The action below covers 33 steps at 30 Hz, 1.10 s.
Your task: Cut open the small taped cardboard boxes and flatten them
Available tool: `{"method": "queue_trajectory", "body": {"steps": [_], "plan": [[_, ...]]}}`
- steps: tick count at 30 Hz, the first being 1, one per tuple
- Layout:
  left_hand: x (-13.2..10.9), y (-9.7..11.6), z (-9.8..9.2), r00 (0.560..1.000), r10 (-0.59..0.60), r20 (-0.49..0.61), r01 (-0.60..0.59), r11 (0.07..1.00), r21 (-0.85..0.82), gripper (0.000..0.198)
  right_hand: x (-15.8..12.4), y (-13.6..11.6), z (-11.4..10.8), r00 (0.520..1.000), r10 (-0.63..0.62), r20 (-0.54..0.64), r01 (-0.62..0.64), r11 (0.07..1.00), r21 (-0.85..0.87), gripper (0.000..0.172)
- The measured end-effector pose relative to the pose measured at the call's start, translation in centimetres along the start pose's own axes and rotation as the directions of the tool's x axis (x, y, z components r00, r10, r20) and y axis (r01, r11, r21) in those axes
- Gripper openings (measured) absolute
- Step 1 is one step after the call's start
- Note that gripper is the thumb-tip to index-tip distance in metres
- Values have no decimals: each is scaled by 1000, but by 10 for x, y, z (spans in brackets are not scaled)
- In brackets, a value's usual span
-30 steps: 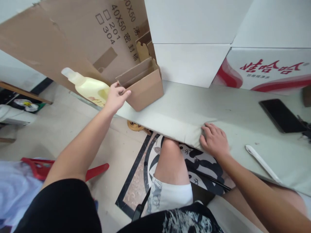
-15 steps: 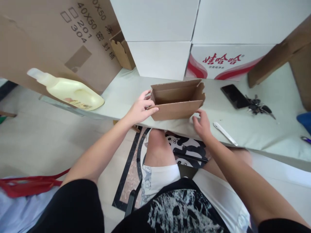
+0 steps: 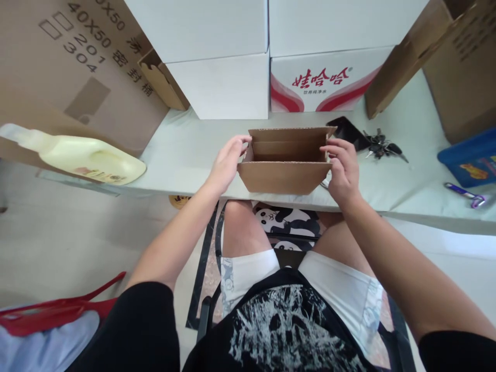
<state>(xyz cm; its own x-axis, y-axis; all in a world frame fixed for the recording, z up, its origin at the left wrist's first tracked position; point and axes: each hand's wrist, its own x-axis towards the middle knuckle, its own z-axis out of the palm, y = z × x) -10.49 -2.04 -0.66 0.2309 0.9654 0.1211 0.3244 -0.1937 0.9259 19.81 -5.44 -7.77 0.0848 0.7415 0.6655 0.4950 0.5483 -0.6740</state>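
Observation:
A small open brown cardboard box (image 3: 284,176) stands on the pale table (image 3: 186,155) right at its near edge, in front of me. My left hand (image 3: 226,163) grips the box's left end, fingers curled over the rim. My right hand (image 3: 341,168) grips the right end the same way. Folded flaps show inside the box, and I see nothing else in it.
A pale yellow jug (image 3: 81,157) lies on its side at the table's left. White cartons (image 3: 220,85) and one with red print (image 3: 320,82) stand behind. A black phone (image 3: 346,130), keys (image 3: 382,147), a blue box (image 3: 470,157) and large brown cartons (image 3: 461,67) lie right.
The box has slid from the table's left to the middle in front of me. My right hand left the table edge and took hold of the box's right end.

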Motion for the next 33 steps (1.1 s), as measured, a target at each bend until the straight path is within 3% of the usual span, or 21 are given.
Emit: {"method": "queue_trajectory", "body": {"steps": [2, 8, 12, 15, 19, 22, 25, 27, 29, 33], "plan": [[0, 2, 7, 999, -47, 6, 47, 999, 11, 28, -3, 4, 2, 999, 3, 44, -4, 999, 32, 50], [-2, -2, 19, 996, -50, 67, 50, 999, 0, 35, -10, 5, 1, 985, 9, 174, -28, 994, 108, 74], [4, -23, 12, 989, 19, 148, -15, 999, -28, 57, -6, 0, -3, 962, 64, 265, -76, 996, 37, 69], [7, -35, 9, 978, 39, 205, -39, 999, -3, 71, -7, 1, -2, 954, 145, 264, -144, 989, -22, 62], [4, -47, 19, 993, 44, 111, -46, 999, 15, 70, -17, 7, 6, 957, 179, 230, -184, 983, -1, 51], [3, -60, 30, 997, 72, -10, -72, 997, 3, 84, -26, 12, 12, 965, 205, 165, -218, 974, 66, 46], [6, -74, 33, 994, 66, -87, -64, 997, 33, 108, -31, 19, 15, 963, 258, 79, -262, 964, 51, 61], [9, -81, 32, 997, 41, -70, -39, 999, 32, 121, -31, 24, 16, 956, 283, 73, -286, 958, 28, 76], [11, -84, 29, 999, 49, -14, -48, 999, 21, 125, -28, 30, 16, 955, 272, 118, -276, 961, 16, 86], [13, -84, 27, 994, 89, 62, -88, 996, -13, 123, -21, 37, 15, 965, 168, 202, -176, 984, 24, 91]]}}
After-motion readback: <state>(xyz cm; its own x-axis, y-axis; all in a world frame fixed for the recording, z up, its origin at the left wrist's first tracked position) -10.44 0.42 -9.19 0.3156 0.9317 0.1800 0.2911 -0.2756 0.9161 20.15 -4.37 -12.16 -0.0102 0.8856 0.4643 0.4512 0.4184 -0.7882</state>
